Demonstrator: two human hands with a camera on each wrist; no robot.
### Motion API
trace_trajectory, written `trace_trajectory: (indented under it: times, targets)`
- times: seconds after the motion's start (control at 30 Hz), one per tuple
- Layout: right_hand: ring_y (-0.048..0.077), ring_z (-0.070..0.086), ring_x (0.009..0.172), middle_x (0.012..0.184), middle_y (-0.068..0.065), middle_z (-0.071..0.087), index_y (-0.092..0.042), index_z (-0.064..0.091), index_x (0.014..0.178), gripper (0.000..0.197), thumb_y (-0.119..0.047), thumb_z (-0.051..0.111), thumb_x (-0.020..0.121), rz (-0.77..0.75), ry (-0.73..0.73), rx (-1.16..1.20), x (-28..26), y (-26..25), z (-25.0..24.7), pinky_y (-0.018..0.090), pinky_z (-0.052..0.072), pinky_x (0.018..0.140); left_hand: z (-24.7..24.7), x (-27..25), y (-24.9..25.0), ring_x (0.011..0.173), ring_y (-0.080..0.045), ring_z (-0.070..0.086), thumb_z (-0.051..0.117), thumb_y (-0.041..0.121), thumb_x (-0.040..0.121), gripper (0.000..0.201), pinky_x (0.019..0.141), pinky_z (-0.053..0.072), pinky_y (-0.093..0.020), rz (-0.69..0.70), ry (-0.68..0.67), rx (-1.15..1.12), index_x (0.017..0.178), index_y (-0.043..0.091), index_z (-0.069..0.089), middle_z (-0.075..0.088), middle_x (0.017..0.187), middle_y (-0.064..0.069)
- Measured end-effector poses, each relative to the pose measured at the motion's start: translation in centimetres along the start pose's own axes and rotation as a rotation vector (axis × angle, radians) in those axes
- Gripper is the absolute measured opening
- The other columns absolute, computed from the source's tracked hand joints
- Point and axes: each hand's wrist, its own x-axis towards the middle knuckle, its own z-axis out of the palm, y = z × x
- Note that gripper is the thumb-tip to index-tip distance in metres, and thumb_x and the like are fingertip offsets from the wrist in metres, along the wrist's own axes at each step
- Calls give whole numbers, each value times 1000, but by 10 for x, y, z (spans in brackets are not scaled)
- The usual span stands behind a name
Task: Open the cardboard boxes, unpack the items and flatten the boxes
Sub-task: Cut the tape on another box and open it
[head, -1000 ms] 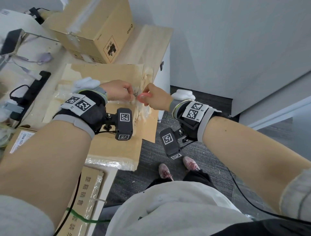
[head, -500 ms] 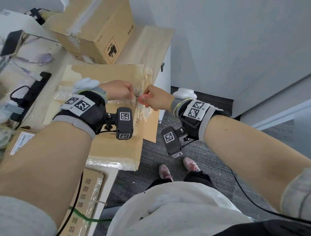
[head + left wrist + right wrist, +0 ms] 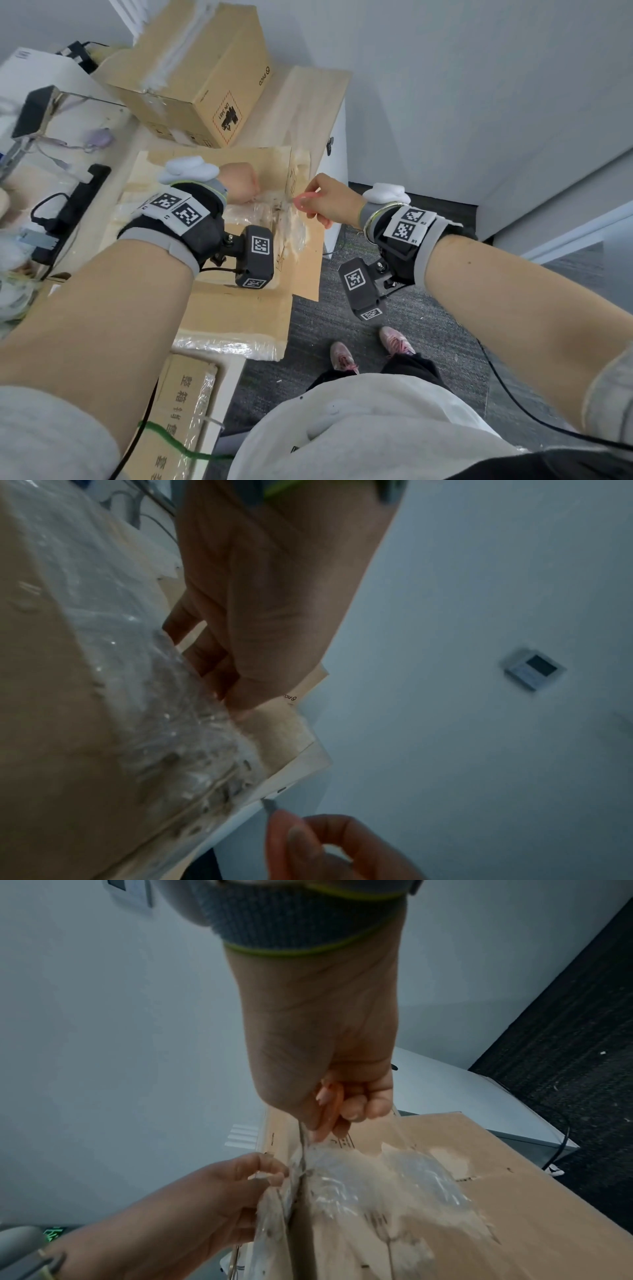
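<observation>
One sealed box [image 3: 191,78] (upright), behind hands

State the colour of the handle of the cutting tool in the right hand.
Pink to coral plastic handle, clearest in the head view.

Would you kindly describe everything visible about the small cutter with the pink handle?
The cutter has a pink plastic handle with a ring-shaped loop and a thin grey metal blade. The right hand grips the handle, fingers curled round it. The blade points down into the taped seam of the flattened cardboard box, meeting the crinkled clear tape. The left hand holds the cardboard just beside the blade. Most of the handle is hidden by fingers.
</observation>
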Motion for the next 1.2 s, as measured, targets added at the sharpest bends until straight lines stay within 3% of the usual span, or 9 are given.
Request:
trace_trajectory:
  times: [0.03, 0.1, 0.17, 0.33, 0.53, 0.63, 0.9, 1.07, 1.2]
  targets:
    - [14, 45, 51, 81, 9, 60, -12, 45, 85, 15, -20, 53, 96, 4, 34, 18, 2, 0, -1, 23, 45, 51, 1, 0, 0, 89, -29, 51, 49, 7, 95, 11, 67, 35, -29, 23, 26, 17, 104, 2, 53, 55, 93, -11]
    - [15, 43, 51, 79, 8, 58, -7, 43, 95, 12, -17, 49, 96, 16, 65, 50, 6, -1, 2, 24, 43, 50, 1, 3, -1, 105, -34, 54, 54, 8, 93, 56, 74, 38, -31, 49, 35, 81, 144, 10, 30, 55, 121, -17]
    - [16, 42, 51, 77, 7, 57, -7, 40, 106, 15, -16, 47, 96, 30, 75, 70, 12, -2, 6, 25, 42, 49, -1, 2, -1, 122, -34, 48, 57, 14, 94, 76, 86, 38, -33, 117, 15, 143, 153, 13, 10, 42, 144, -16]
    - [15, 42, 49, 77, 7, 57, -6, 41, 106, 16, -16, 48, 97, 32, 54, 93, 16, -2, 11, 23, 42, 46, -8, 11, 1, 94, -26, 58, 66, 19, 87, 89, 66, 43, -27, 148, -69, 295, 153, 14, 6, 57, 119, -12]
    - [15, 43, 48, 77, 8, 58, -7, 43, 92, 13, -17, 51, 96, -3, 63, 95, 14, -3, 11, 23, 43, 47, -5, 24, 0, 117, -37, 48, 82, 32, 70, 101, 94, 46, -44, 227, 41, 432, 148, 21, 18, 31, 141, -17]
    - [14, 44, 49, 77, 7, 59, -13, 44, 82, 17, -20, 53, 95, -1, 68, 104, 13, 0, 9, 23, 44, 49, -3, 26, -5, 139, -30, 30, 81, 28, 74, 103, 111, 32, -39, 337, 12, 363, 153, 24, 14, 19, 156, -10]
    - [14, 44, 45, 72, 5, 60, -8, 49, 90, 16, -21, 57, 92, 8, 98, 141, 19, -3, 10, 29, 44, 55, -2, 28, -6, 116, -26, 46, 78, 27, 77, 87, 82, 30, -24, 419, 24, 335, 149, 23, 30, 41, 129, -10]
    - [17, 44, 47, 76, 6, 61, -8, 48, 91, 16, -22, 56, 91, 8, 159, 151, 17, 1, 14, 31, 44, 58, -3, 29, -4, 113, -26, 48, 77, 27, 77, 85, 80, 31, -24, 416, 32, 327, 148, 24, 32, 42, 129, -9]
    - [20, 43, 49, 70, 7, 59, -9, 52, 75, 21, -20, 58, 91, 7, 123, 162, 17, 0, 13, 32, 43, 55, -5, 30, -4, 113, -24, 49, 78, 28, 76, 85, 81, 34, -25, 406, 31, 327, 148, 27, 32, 43, 129, -7]
